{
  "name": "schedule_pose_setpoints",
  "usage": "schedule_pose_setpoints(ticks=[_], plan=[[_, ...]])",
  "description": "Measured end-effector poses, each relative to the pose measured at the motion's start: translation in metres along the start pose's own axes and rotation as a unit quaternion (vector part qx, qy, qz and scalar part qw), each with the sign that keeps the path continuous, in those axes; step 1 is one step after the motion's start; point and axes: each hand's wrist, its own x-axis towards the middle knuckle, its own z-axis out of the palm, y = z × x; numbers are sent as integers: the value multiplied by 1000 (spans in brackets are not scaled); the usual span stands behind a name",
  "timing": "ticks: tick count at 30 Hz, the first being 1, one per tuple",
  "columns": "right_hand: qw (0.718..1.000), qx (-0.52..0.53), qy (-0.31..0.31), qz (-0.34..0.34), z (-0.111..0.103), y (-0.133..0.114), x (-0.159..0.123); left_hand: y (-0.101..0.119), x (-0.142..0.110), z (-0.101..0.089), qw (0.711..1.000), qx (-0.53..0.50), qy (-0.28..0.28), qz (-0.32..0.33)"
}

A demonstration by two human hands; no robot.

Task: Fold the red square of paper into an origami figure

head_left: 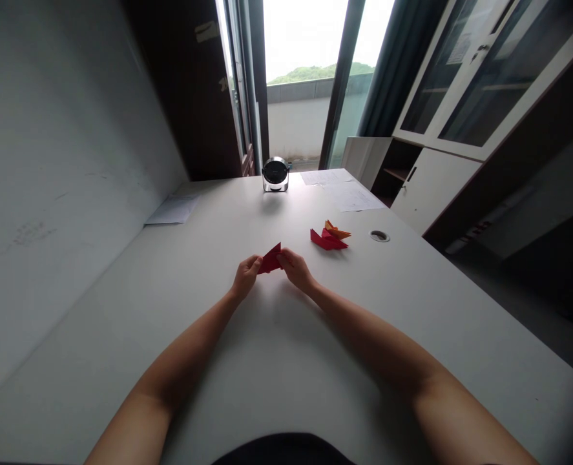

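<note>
Viewing remotely, I find the red folded paper [269, 260] between the left hand [246, 274] and right hand [296, 268], fingers [286, 256] of both pinching opposite sides, its long axis apparently slanting up rightward over the desk [267, 381].

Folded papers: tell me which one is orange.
The orange folded paper, on the far side of the red folded paper on the table; the held paper is also red.
</note>
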Motion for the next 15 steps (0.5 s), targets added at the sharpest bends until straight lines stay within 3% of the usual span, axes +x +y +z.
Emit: schedule_pose_setpoints(ticks=[6,15], plan=[[998,54,-25,1,4,7,1,-2,0,0,996,-73,-34,-37],[995,98,-6,17,5,4,3,-4,-3,2,990,-97,-74,-71]])
